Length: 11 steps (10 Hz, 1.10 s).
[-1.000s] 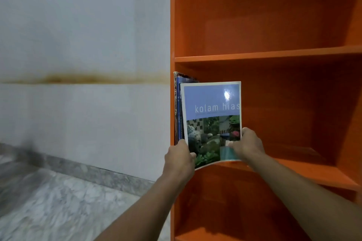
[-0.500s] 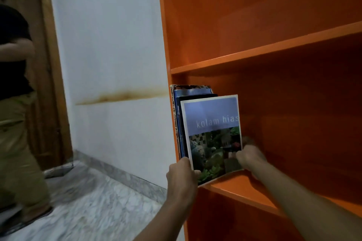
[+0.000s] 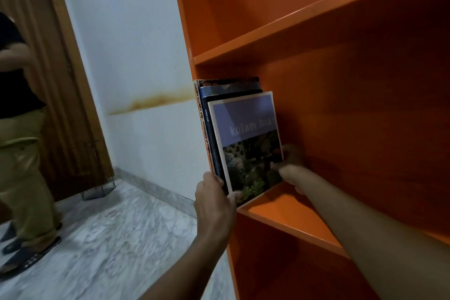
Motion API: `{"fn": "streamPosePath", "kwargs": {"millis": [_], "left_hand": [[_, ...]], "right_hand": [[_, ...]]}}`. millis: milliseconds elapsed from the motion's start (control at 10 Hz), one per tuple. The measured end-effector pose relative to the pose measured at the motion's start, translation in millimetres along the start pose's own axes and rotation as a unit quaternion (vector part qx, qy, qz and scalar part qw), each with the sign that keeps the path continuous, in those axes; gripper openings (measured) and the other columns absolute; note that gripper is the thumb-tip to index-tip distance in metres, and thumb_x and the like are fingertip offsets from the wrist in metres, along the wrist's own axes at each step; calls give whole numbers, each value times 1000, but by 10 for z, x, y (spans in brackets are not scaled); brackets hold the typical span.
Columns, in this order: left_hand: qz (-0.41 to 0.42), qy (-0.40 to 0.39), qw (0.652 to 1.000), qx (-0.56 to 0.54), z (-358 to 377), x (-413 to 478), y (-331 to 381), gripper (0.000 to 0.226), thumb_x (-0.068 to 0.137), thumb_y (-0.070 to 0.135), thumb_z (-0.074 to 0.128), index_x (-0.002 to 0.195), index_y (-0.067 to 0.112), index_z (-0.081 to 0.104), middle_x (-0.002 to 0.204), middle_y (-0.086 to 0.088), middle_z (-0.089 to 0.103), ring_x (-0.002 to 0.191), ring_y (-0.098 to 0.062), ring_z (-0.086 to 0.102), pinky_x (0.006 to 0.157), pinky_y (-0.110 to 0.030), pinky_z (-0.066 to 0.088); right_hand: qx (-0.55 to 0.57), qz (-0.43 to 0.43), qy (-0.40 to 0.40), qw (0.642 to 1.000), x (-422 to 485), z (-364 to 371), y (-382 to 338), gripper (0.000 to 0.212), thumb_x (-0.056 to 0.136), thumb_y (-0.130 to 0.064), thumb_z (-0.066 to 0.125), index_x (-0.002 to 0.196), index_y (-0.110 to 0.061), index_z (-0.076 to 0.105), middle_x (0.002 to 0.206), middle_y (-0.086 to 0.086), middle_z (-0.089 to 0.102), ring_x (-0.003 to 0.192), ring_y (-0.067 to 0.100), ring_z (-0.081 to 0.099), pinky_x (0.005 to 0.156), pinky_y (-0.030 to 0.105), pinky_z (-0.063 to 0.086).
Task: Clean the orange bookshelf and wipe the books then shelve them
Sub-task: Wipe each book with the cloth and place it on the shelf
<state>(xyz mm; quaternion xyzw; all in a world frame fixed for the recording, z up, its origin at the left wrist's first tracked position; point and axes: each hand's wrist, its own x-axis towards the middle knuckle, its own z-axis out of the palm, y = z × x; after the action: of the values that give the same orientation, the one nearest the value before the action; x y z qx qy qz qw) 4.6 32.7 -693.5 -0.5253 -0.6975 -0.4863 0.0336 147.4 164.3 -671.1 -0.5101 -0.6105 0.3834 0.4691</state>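
Standing upright on a board of the tall orange wooden bookshelf (image 3: 275, 213), the glossy purple-topped paperback book (image 3: 248, 134) touches a row of upright dark-spined books (image 3: 209, 126) packed against the shelf's left wall. Left hand (image 3: 214, 197) curls its fingers round the paperback's lower front corner; right hand (image 3: 291, 161) reaches inside and pinches its lower rear edge, fingers blurred. Off left, a person in black top and khaki trousers (image 3: 22, 129) stands on grey marble floor (image 3: 109, 238) by a brown wooden door (image 3: 65, 85).
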Motion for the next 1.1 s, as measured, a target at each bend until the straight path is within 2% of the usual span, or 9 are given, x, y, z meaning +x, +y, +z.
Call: {"fn": "streamPosePath", "kwargs": {"millis": [200, 300, 400, 500, 600, 700, 800, 900, 1100], "left_hand": [[-63, 3, 997, -35, 91, 93, -107, 34, 80, 26, 80, 90, 18, 49, 82, -2, 63, 73, -19, 66, 70, -41, 58], [-73, 4, 997, -21, 124, 115, -138, 30, 82, 27, 79, 89, 18, 52, 81, -4, 66, 71, -20, 68, 64, -37, 57], [-73, -6, 997, -3, 127, 118, -133, 29, 84, 29, 77, 93, 15, 52, 83, -5, 65, 73, -20, 66, 57, -28, 47], [-72, -23, 997, 2, 106, 104, -129, 31, 86, 31, 75, 96, 15, 50, 85, -4, 63, 75, -20, 64, 60, -29, 48], [-69, -50, 996, 7, 52, 60, -112, 36, 87, 33, 73, 100, 16, 45, 90, -2, 58, 78, -18, 59, 61, -28, 44], [-58, -67, 996, 17, -54, -12, -80, 37, 88, 32, 72, 103, 16, 41, 92, -2, 54, 82, -18, 55, 64, -28, 42], [-32, -74, 996, 30, -181, -56, -83, 29, 92, 31, 67, 102, 17, 44, 89, 1, 51, 82, -17, 52, 66, -29, 41], [5, -90, 995, 53, -314, -78, -129, 21, 94, 34, 64, 99, 15, 55, 89, -1, 60, 77, -17, 57, 59, -28, 41], [109, -150, 980, 66, -506, -218, -276, 20, 98, 33, 55, 93, 14, 61, 88, -4, 63, 71, -15, 59, 56, -26, 43]], "right_hand": [[35, 3, -20, 999, -22, 172, 59, 48, 96, -6, 56, 141, -11, 42, 141, 15, 46, 128, 33, 47, 86, 28, 37], [10, 16, -31, 999, -32, 176, 84, 51, 96, -6, 55, 144, -12, 40, 144, 14, 45, 130, 33, 46, 85, 27, 37], [-41, 15, -45, 998, -74, 194, 76, 54, 98, -4, 49, 148, -16, 33, 149, 14, 39, 133, 33, 41, 94, 34, 40], [-164, 47, -39, 985, -173, 181, -27, 48, 103, -15, 44, 148, -7, 30, 150, 16, 34, 136, 32, 35, 105, 34, 35], [-213, 44, -11, 976, -264, 154, -78, 48, 100, -17, 52, 143, -4, 35, 140, 19, 45, 125, 34, 47, 89, 33, 44], [-269, 17, -1, 963, -411, 137, -103, 40, 96, -15, 57, 134, -6, 46, 130, 17, 54, 117, 34, 54, 79, 32, 44], [-327, -1, -2, 945, -641, 151, -152, 28, 96, -14, 58, 121, -6, 53, 112, 14, 58, 103, 33, 58, 79, 34, 49], [-370, -18, -4, 929, -874, 219, -176, 33, 94, -21, 63, 123, -8, 52, 107, 10, 59, 94, 30, 60, 81, 40, 55], [-459, -38, 31, 887, -1429, 308, -258, 41, 93, -22, 57, 133, -12, 50, 122, 15, 59, 101, 33, 60, 87, 46, 55]]}}
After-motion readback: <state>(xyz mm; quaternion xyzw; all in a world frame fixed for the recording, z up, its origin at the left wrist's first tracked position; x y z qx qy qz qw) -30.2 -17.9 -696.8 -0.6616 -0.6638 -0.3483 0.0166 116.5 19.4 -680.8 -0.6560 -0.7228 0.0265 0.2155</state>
